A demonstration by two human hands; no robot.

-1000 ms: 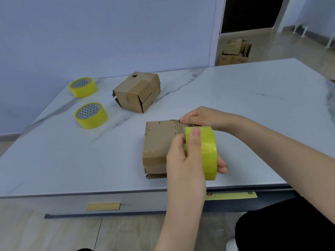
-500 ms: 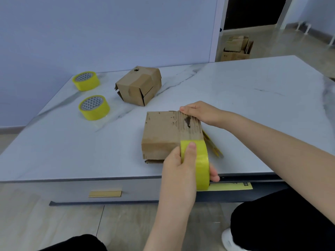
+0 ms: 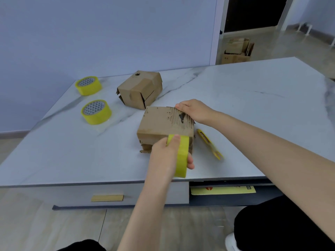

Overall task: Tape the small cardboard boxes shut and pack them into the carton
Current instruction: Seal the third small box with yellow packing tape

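- Left hand [image 3: 166,156] is gripping a yellow tape roll [image 3: 181,158] on edge at the table's near side: thumb pressing on the smooth outer band, fingers curling under it.
- The roll is touching the near face of a small cardboard box [image 3: 159,124], which is sitting on the glossy white marbled table [image 3: 262,109]. The box top is looking scuffed, its paper skin torn and showing corrugated ribs, and its lower near edge is ragged.
- Right hand [image 3: 196,110] is holding the box's far right corner, fingers bending over the edge.
- A slim yellow utility knife [image 3: 210,144] is lying flat just right of the box.
- A second box [image 3: 140,89], with flaps gaping, is sitting just behind.
- Two more tape rolls are lying flat at far left, one nearer [image 3: 96,112] and one farther [image 3: 88,85], with patterned cores showing.
- Cardboard cartons [image 3: 237,50] are standing on the floor beyond the table.
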